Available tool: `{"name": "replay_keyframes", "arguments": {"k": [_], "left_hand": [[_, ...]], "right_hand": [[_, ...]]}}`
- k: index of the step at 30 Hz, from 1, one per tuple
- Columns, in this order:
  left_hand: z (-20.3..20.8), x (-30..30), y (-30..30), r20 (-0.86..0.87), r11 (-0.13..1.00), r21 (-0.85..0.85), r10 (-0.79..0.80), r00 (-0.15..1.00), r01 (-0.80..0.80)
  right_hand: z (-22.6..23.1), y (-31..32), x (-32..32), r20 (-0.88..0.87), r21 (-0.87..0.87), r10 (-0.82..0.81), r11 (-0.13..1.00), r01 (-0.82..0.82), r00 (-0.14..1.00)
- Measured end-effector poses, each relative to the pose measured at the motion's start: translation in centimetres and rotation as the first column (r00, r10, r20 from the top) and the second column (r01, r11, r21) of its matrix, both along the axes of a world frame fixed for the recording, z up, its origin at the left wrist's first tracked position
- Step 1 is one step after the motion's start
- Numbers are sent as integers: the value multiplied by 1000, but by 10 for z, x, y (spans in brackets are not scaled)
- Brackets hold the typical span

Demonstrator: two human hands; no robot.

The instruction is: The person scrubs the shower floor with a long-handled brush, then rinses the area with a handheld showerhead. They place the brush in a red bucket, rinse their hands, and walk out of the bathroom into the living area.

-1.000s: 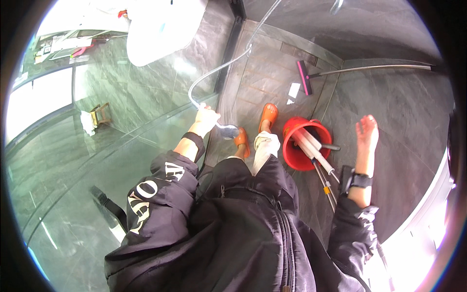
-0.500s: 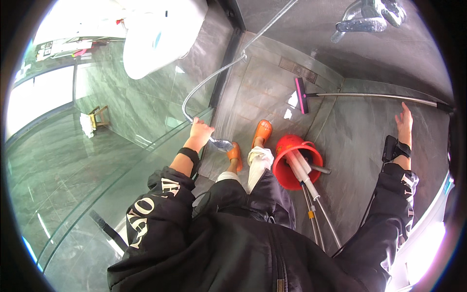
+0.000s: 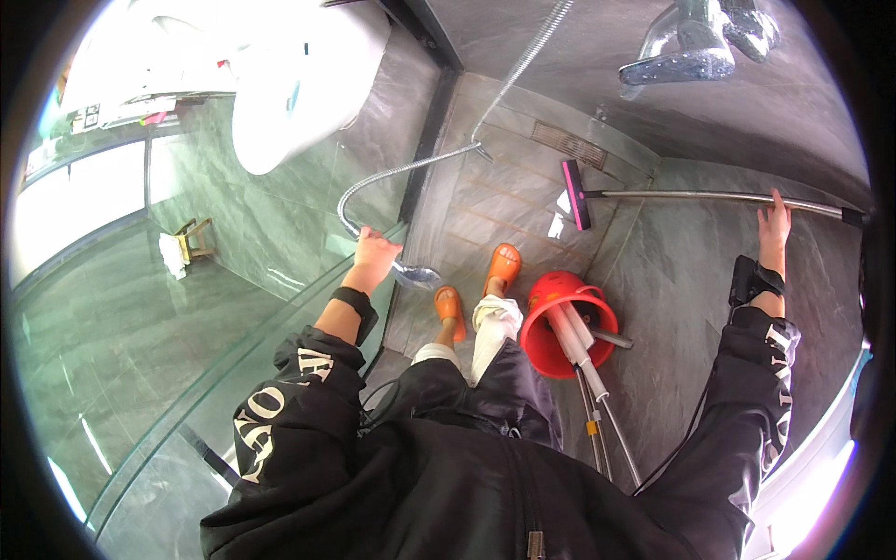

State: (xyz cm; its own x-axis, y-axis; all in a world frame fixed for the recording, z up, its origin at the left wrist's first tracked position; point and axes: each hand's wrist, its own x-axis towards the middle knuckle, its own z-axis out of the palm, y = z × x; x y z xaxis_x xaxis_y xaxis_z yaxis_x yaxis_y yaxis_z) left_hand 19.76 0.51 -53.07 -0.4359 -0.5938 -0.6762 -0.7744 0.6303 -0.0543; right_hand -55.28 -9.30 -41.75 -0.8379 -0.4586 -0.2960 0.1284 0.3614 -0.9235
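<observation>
My left hand (image 3: pixel 376 254) is closed around the handle of a chrome shower head (image 3: pixel 417 274), whose face hangs above the floor near my left foot. A flexible metal shower hose (image 3: pixel 397 172) curves from it up toward the far wall. On the right, my right hand (image 3: pixel 775 229) reaches a long-handled floor brush with a pink-and-black head (image 3: pixel 576 195). Its fingertips overlap the metal pole, stretched rather than wrapped, and the other end of that pole rests by the right wall. A red bucket (image 3: pixel 539 347) stands between my hands, with several poles leaning in it.
My feet wear orange slippers (image 3: pixel 504 266) on grey tile. A floor drain (image 3: pixel 568 144) lies along the far wall, beneath a chrome faucet (image 3: pixel 681 65). To the left stand a glass panel (image 3: pixel 224 369), a white toilet (image 3: pixel 299 93) and a small wooden stool (image 3: pixel 196 238) with white cloth.
My right hand has moved forward, and its fingertips now overlap the brush pole. The left hand keeps its hold on the shower head while the hose bends lower. The whole view has shifted slightly.
</observation>
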Motion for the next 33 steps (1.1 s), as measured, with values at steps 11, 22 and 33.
{"name": "replay_keyframes", "arguments": {"k": [11,22,33], "left_hand": [[1,-4,-31,-312,975,-111,148,939,-191],[12,1,-24,-371,935,-105,278,886,-337],[20,-12,-32,-454,938,-106,248,856,-329]], "right_hand": [[32,83,187,-70,-331,444,835,-441,893],[39,195,344,-164,-26,611,782,-623,774],[30,273,373,-120,-88,464,875,-475,877]]}}
